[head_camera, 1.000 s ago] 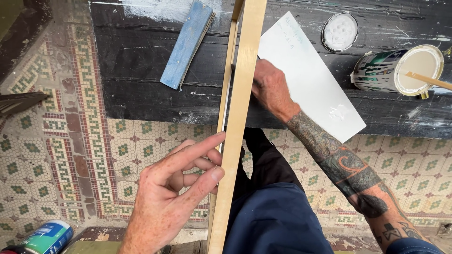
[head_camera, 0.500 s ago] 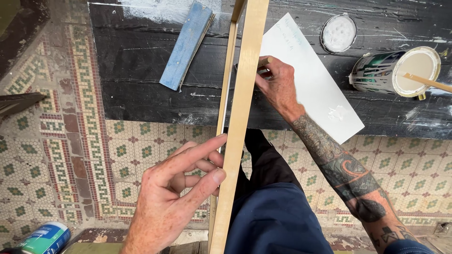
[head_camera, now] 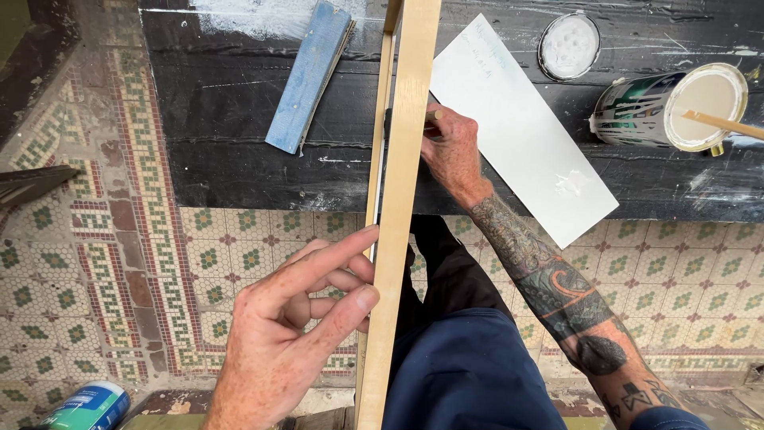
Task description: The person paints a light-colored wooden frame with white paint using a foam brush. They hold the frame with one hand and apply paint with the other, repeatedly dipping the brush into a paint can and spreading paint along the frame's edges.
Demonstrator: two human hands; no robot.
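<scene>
Landmark for this entry: the long pale wooden strip (head_camera: 395, 239), which runs from the bottom of the head view up past the top edge, its far part lying across the black table (head_camera: 231, 119).

Nearest to me, left of the strip: my left hand (head_camera: 298, 326), loosely open, index finger and thumb tip resting against the strip's left edge. It steadies the strip; it is not closed around it. A second, thinner strip (head_camera: 380, 119) sits just behind the main one on its left side. Further left and lower, a blue-and-white can (head_camera: 87, 406) lies on the patterned tile floor (head_camera: 95, 263).

Just right of the strip, further out: my right hand (head_camera: 452, 151), curled shut on what looks like a pencil (head_camera: 433, 116), its tip against the strip's right edge where the strip lies over the table. I cannot see any line or mark on the wood from here; the hand covers that spot.

Right of the strip, on the table: a white sheet (head_camera: 517, 127) with faint writing at its far end, lying diagonally. Beyond it, a round white lid (head_camera: 568, 45) and an open paint can (head_camera: 676, 107) with a stick (head_camera: 720, 123) across it.

Left of the strip, on the table: a blue flat block (head_camera: 306, 76), tilted.

Judgement on progress: the strip is positioned and held, pencil is at the wood, so marking appears under way. No cut shows, and the paint on the visible strip faces is absent, so any further working of the wood looks not yet done.
</scene>
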